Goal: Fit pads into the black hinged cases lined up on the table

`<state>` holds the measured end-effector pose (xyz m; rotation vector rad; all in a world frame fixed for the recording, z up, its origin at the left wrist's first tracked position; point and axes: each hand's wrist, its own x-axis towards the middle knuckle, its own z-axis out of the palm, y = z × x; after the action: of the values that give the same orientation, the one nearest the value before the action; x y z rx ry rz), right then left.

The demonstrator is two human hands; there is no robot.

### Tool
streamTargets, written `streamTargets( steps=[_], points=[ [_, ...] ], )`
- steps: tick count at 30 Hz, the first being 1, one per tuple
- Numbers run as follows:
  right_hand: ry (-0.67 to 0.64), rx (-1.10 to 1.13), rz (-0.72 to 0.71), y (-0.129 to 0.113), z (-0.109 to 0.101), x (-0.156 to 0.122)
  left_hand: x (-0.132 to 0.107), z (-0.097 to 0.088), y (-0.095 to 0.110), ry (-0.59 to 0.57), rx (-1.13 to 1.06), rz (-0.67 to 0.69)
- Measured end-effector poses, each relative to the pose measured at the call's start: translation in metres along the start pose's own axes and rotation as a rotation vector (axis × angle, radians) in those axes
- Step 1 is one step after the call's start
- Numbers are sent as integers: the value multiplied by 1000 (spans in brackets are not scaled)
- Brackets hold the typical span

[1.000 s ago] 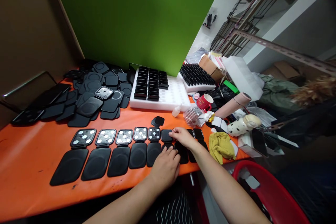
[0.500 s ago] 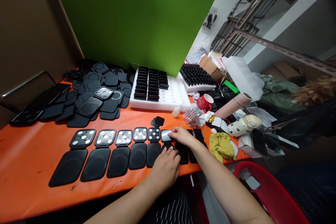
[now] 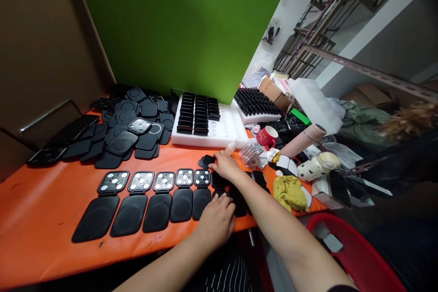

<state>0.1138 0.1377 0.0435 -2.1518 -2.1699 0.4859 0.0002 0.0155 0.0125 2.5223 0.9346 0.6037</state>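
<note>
Black plastic fills the head view: a row of open hinged cases (image 3: 153, 198) runs left to right along the near part of the orange table (image 3: 41, 219), each with a magnet-studded plate on the far half and a plain black pad on the near half.

At the right end of that row, the left hand (image 3: 216, 220) rests palm down, fingers spread and flat, pressing on the near half of the last case (image 3: 219, 181); it grips nothing.

The right hand (image 3: 226, 166) reaches farther across the table, just beyond the row. Its fingertips (image 3: 216, 159) touch the small loose black square piece (image 3: 206, 160), which lies flat on the table directly to the hand's left and slightly farther away. Whether the fingers already pinch it or only rest on it cannot be told. The right hand is clearly the nearer one to this piece; the left stays well back.

Beyond it sits a white foam tray (image 3: 228, 128) of black parts, with a red mug (image 3: 267, 136) to the right.
</note>
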Motion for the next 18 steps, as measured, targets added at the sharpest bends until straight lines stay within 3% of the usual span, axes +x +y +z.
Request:
streamTargets(
  steps=[8,14,18],
  points=[
    [-155,3,-36,-5,-15,35,-18,-44,-26,21,30,-43],
    [-94,105,-157,-9,-8,32,-35,-38,-42,58,59,-69],
    [-20,174,-165,-8,-17,22,-35,-34,-42,82,62,-81]
  ],
)
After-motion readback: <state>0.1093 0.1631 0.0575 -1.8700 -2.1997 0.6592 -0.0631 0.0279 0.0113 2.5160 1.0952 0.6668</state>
